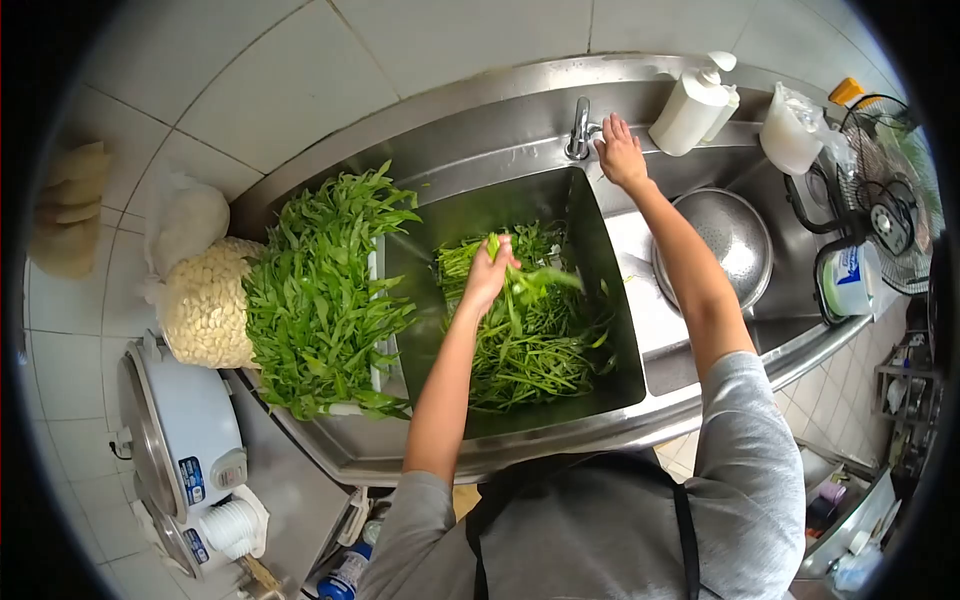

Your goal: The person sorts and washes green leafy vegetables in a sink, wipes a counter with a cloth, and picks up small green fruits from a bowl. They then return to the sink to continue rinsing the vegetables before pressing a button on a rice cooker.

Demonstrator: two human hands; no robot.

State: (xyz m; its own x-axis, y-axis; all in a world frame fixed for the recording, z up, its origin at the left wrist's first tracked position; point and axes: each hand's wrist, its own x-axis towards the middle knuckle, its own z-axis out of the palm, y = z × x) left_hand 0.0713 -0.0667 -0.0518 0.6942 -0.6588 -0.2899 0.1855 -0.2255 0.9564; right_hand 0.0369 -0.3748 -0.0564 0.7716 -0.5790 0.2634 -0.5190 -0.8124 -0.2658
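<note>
My left hand [489,274] is closed around a few stems of leafy greens [530,285] that look like water spinach. It holds them over the left sink basin [615,350], where more cut greens [535,365] lie in a heap. My right hand [622,152] reaches to the back of the sink, its fingers stretched out beside the faucet [579,130]. The hand seems to touch the faucet's lever, which is mostly hidden. A large pile of long-leaved greens [325,290] rests on a white tray left of the basin.
A metal colander [715,245] sits in the right basin, under my right forearm. White pump bottles [690,110] and a plastic bag [792,130] stand behind it. A fan [888,225] and a white tub [848,280] are at the right. Bagged peeled cloves [208,305] and a rice cooker [190,430] are left.
</note>
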